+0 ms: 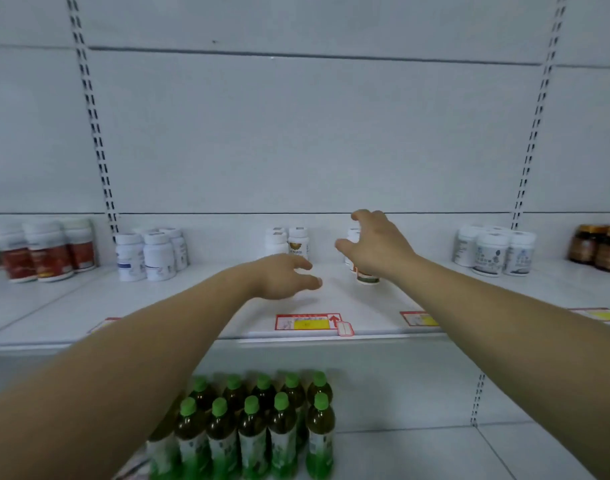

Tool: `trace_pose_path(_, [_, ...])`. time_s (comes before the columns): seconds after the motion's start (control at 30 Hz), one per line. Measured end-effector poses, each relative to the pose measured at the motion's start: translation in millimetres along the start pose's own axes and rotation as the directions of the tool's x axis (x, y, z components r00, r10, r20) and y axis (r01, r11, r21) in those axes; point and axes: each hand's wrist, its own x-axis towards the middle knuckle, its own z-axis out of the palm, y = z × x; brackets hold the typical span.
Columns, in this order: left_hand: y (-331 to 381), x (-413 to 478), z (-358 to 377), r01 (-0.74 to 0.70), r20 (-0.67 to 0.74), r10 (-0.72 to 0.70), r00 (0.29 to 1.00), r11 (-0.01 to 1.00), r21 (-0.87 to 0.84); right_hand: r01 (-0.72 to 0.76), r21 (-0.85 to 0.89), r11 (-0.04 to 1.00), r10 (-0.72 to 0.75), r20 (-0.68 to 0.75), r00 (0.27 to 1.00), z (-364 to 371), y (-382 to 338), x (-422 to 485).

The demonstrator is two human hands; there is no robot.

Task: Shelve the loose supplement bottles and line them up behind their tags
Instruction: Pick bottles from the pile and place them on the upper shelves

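On the white shelf (178, 306) stand three small white supplement bottles (298, 242) with a gold emblem, at the back centre. My left hand (282, 277) hovers just in front of them, fingers relaxed and empty. My right hand (376, 245) reaches over a white bottle with a green-banded label (367, 278), fingers spread around its top; a grip is not plain. Another white bottle (352, 235) shows behind my fingers. A red and yellow price tag (308, 322) sits on the shelf's front edge below my hands.
Red-labelled bottles (47, 251) and white blue-labelled bottles (151, 252) stand at the left. White bottles (494, 251) and brown jars (601, 247) stand at the right. Green-capped drink bottles (255, 427) fill the lower shelf. More tags (419, 318) line the edge.
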Motion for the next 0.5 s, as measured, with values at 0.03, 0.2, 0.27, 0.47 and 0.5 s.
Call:
trace_pose_path(0.03, [-13, -10, -8, 0.007, -0.024, -0.006, 1.000, 1.000, 0.013, 0.023, -0.021, 1.000, -0.023, 0.002, 1.000, 1, -15, -1])
trace_pose_path(0.2, [-99, -86, -47, 0.088, -0.058, -0.086, 0.995, 0.995, 0.049, 0.171, -0.058, 0.983, -0.164, 0.120, 0.979, 32, -122, -13])
trace_pose_path(0.27, [-142, -124, -62, 0.144, -0.074, -0.139, 0.988, 0.987, 0.067, 0.256, -0.041, 0.966, -0.244, 0.189, 0.951, 54, -178, -23])
trace_pose_path(0.47, [-278, -262, -99, 0.355, -0.147, -0.339, 0.929, 0.930, 0.095, 0.503, 0.081, 0.861, -0.498, 0.337, 0.799, 131, -370, -71])
trace_pose_path(0.5, [-300, -287, -103, 0.393, -0.160, -0.377, 0.912, 0.915, 0.088, 0.537, 0.104, 0.837, -0.537, 0.343, 0.771, 145, -402, -82])
